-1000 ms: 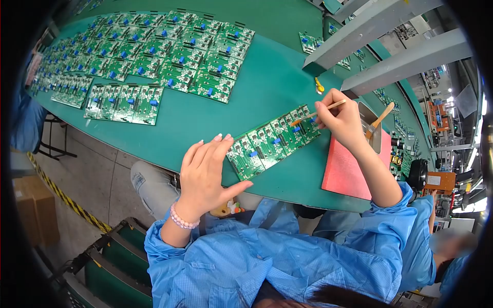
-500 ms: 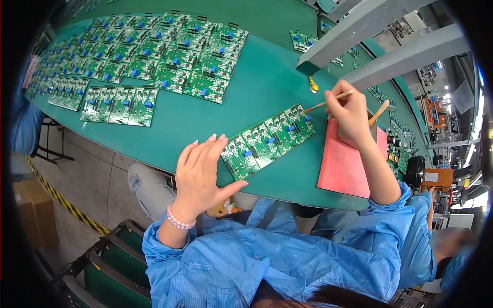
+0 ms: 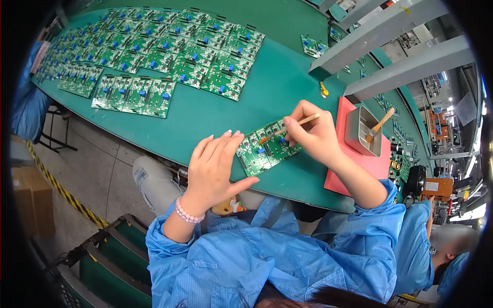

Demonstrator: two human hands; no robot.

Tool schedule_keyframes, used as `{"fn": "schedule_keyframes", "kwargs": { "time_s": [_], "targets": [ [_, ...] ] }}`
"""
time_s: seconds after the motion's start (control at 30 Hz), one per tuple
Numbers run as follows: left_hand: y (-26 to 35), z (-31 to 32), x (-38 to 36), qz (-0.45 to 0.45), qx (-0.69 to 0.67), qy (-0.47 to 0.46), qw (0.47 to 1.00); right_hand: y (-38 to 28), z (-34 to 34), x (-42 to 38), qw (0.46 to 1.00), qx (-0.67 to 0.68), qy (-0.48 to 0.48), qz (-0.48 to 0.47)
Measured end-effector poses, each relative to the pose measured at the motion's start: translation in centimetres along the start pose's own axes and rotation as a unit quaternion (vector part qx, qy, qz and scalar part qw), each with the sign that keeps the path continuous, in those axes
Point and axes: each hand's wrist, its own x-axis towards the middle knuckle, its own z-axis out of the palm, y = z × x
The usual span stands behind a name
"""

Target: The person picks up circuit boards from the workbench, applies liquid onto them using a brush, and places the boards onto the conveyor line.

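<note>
Right hand [image 3: 317,137] pinches a slim wooden brush [image 3: 310,119], bristles at the central circuit-board panel [image 3: 269,160]; left hand [image 3: 209,172], spread wide, frames its 9-o'clock end. Label [image 3: 432,187] toward 3 o'clock: too small to read.

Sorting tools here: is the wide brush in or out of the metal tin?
In: the wide brush has its bristles inside the metal tin, its handle sticking out.

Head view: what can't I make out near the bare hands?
Head view:
Right end of the green rectangular circuit panel: behind the bare right hand.
Panel markings: too small.
Whether the thin wooden-handled brush touches the panel: tip too small.
Palm of the bare left hand: beneath its back.
</note>
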Motion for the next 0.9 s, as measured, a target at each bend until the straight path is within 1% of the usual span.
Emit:
{"fn": "schedule_keyframes", "kwargs": {
  "time_s": [0.03, 0.07, 0.13, 0.17, 0.23, 0.3, 0.33, 0.37, 0.43, 0.47, 0.57, 0.63, 0.7, 0.77, 0.87, 0.9],
  "targets": [
    [0.0, 0.0, 0.0, 0.000, -0.003, -0.001, 1.000, 0.2, -0.2, -0.1, 0.999, -0.043, 0.016, -0.010],
    [0.0, -0.1, 0.0, 0.001, -0.006, -0.003, 1.000, 0.2, -0.6, -0.2, 0.999, -0.044, 0.015, -0.010],
    [0.0, -0.1, -0.1, -0.001, -0.010, -0.005, 1.000, 0.4, -1.8, -0.6, 0.998, -0.004, 0.052, -0.025],
    [0.0, -0.2, -0.1, -0.001, -0.014, -0.008, 1.000, -0.6, -2.7, -1.0, 0.998, 0.033, 0.057, -0.015],
    [-0.3, -0.5, -0.3, -0.002, -0.040, -0.014, 0.999, -0.8, -4.6, -2.3, 0.992, 0.049, 0.110, -0.037],
    [-0.4, -1.4, -0.4, -0.002, -0.071, -0.023, 0.997, -0.8, -5.8, -3.7, 0.982, 0.026, 0.149, -0.111],
    [-0.5, -2.3, -0.4, -0.004, -0.036, -0.044, 0.998, -0.4, -6.3, -4.4, 0.980, 0.012, 0.137, -0.144],
    [-0.6, -3.0, -0.4, -0.005, -0.001, -0.066, 0.998, -0.2, -6.4, -4.9, 0.980, 0.009, 0.141, -0.142],
    [-1.3, -3.7, -0.7, -0.008, -0.013, -0.070, 0.997, 0.2, -6.3, -5.8, 0.971, -0.132, 0.080, -0.183],
    [-1.7, -4.1, -0.7, -0.013, -0.028, -0.075, 0.997, 0.7, -5.7, -6.1, 0.970, -0.134, 0.101, -0.173],
    [-2.5, -4.4, -1.0, -0.019, -0.048, -0.084, 0.995, 2.1, -4.4, -6.3, 0.976, -0.110, 0.114, -0.148],
    [-2.6, -4.3, -1.1, -0.022, -0.056, -0.078, 0.995, 2.3, -3.7, -5.8, 0.973, -0.122, 0.117, -0.159],
    [-2.8, -4.1, -1.3, -0.024, -0.051, -0.081, 0.995, 2.4, -3.4, -5.2, 0.965, -0.169, 0.098, -0.173],
    [-2.9, -3.9, -1.4, -0.029, -0.046, -0.082, 0.995, 2.6, -3.2, -4.9, 0.966, -0.167, 0.102, -0.168],
    [-2.9, -3.9, -1.4, -0.031, -0.043, -0.077, 0.996, 3.1, -3.3, -4.8, 0.969, -0.165, 0.080, -0.167],
    [-2.9, -3.9, -1.4, -0.031, -0.041, -0.076, 0.996, 3.0, -3.7, -5.1, 0.971, -0.170, 0.055, -0.157]
  ]
}}
